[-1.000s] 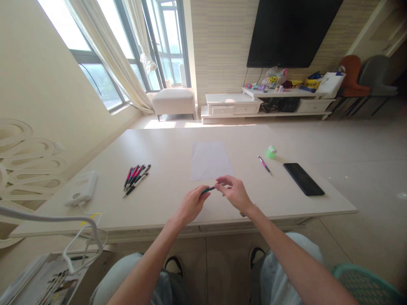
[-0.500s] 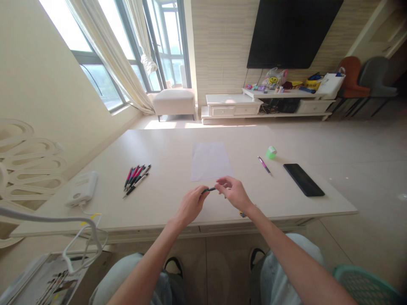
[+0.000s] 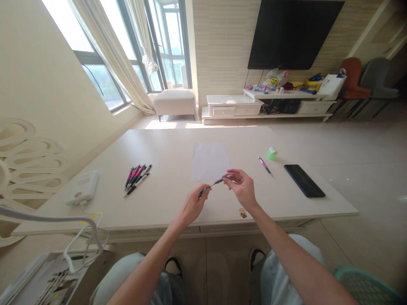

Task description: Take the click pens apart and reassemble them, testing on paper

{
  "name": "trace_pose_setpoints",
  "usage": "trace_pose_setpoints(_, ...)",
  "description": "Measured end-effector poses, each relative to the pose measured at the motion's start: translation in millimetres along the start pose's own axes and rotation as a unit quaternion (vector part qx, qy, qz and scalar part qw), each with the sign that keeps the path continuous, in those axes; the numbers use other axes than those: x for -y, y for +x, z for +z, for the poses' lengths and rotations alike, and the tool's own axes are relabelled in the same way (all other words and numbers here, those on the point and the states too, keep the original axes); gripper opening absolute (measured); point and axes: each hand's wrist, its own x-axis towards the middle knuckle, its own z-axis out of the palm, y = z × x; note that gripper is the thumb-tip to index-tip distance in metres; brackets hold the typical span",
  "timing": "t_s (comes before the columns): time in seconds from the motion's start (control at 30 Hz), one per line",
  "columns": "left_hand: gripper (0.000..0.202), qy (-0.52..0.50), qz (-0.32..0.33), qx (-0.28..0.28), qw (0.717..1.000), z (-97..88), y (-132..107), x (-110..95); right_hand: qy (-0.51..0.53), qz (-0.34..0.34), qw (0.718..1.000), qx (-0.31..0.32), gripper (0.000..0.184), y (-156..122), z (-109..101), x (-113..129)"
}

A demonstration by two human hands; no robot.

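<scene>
Pinches the pen [image 3: 219, 181] with both hands: teal end [image 3: 201, 193] in the left hand [image 3: 193, 203], grey section [image 3: 218, 181] in the right hand [image 3: 243, 188], pulled farther apart than a moment ago. Bares a thin rod [image 3: 212, 185] between, apparently coming open. Hangs above the table [image 3: 168, 148], near the paper [image 3: 210, 160].

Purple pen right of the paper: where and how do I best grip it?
Probably mid-barrel on the purple pen, from above, thumb and finger closing across its long sides: it lies flat, slim, slanting from far left to near right. The right hand is nearer but holds a grey pen part, so it would need freeing.
</scene>
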Motion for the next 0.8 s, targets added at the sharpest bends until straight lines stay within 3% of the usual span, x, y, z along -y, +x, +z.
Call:
trace_pose_setpoints(0.2,0.026,-0.118,-0.028,0.024,0.992,14.4,0,0,0.027,-0.008,0.999,-0.018,0.028,3,-5,8)
trace_pose_setpoints(0.3,0.026,-0.144,-0.032,0.020,0.989,16.5,0,-1,0.018,-0.027,0.998,-0.057,0.026,8,-15,10)
trace_pose_setpoints(0.4,0.026,-0.156,-0.037,0.010,0.987,15.3,1,-1,-0.055,-0.025,0.990,-0.127,0.028,12,-30,3)
trace_pose_setpoints(0.5,0.027,-0.163,-0.045,0.004,0.986,13.1,1,-1,-0.180,0.008,0.975,-0.130,0.028,8,-42,-11)
trace_pose_setpoints(0.6,0.028,-0.163,-0.046,0.003,0.986,11.8,1,-2,-0.334,-0.002,0.939,-0.081,0.018,-3,-46,-26)
trace_pose_setpoints(0.7,0.028,-0.162,-0.044,0.004,0.986,12.0,1,-2,-0.482,-0.009,0.875,-0.038,0.008,-14,-46,-38)
trace_pose_setpoints(0.8,0.028,-0.169,-0.041,0.005,0.985,13.3,1,-3,-0.545,-0.009,0.838,-0.014,0.007,-20,-45,-47)
